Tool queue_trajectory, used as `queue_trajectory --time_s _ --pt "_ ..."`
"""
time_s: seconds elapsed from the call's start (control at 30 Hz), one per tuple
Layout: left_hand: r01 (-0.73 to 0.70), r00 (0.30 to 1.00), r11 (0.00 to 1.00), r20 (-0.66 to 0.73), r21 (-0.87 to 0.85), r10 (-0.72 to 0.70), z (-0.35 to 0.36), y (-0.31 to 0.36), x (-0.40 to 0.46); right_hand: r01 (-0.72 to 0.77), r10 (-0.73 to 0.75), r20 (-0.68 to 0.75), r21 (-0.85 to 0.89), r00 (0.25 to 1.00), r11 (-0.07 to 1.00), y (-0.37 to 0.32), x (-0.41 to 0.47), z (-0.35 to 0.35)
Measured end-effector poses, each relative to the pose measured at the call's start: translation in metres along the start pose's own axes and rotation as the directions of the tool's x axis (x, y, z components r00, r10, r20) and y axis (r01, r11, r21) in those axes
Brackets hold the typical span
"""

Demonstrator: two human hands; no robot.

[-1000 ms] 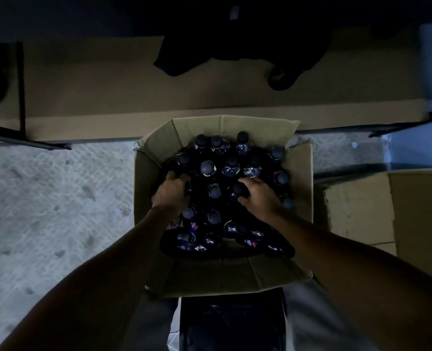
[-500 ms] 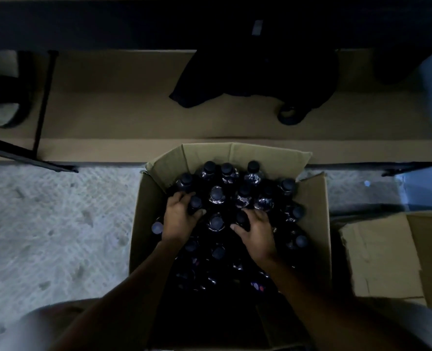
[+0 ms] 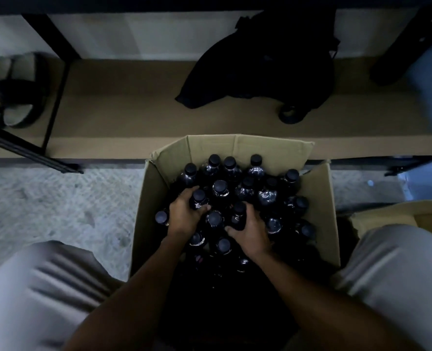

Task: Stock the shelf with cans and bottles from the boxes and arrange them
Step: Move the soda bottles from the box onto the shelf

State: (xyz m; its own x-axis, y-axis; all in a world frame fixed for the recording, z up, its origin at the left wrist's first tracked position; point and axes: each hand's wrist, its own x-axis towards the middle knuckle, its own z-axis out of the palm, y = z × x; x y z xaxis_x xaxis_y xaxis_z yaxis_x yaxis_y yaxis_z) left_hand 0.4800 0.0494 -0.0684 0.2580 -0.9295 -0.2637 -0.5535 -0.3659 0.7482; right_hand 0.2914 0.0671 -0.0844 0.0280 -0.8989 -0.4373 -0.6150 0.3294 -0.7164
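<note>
An open cardboard box [image 3: 318, 198] stands on the floor between my knees, packed with several dark bottles with dark caps. My left hand [image 3: 184, 216] grips the neck of one bottle [image 3: 199, 196] at the box's left side. Just to its right, my right hand [image 3: 250, 234] grips another bottle [image 3: 239, 209] near the middle of the box. Both bottles stand upright among the others. The low shelf [image 3: 123, 107] runs across the view just beyond the box, lined with brown cardboard.
A black bag [image 3: 268, 69] lies on the shelf behind the box. Black shelf posts [image 3: 55, 97] stand at the left and far right. Another cardboard box [image 3: 392, 214] sits on the floor at the right. Grey textured floor [image 3: 58, 211] spreads to the left.
The view has dropped closer to the box and tilted up toward the shelf. Both hands have closed round bottle necks, which now stand a little higher in my grasp.
</note>
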Motion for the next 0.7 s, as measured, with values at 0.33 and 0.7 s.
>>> queue_trajectory --time_s 0.33,0.7 --pt "0.056 0.998 0.991 -0.030 -0.121 -0.060 -0.013 0.011 -0.023 0.052 -0.050 -0.098 0.019 0.994 0.998 -0.019 -0.015 -0.027" --pt "-0.257 0.966 0.891 -0.084 -0.374 0.244 -0.085 0.116 -0.048 0.261 -0.224 -0.207 0.175 0.952 0.949 -0.107 -0.048 -0.110"
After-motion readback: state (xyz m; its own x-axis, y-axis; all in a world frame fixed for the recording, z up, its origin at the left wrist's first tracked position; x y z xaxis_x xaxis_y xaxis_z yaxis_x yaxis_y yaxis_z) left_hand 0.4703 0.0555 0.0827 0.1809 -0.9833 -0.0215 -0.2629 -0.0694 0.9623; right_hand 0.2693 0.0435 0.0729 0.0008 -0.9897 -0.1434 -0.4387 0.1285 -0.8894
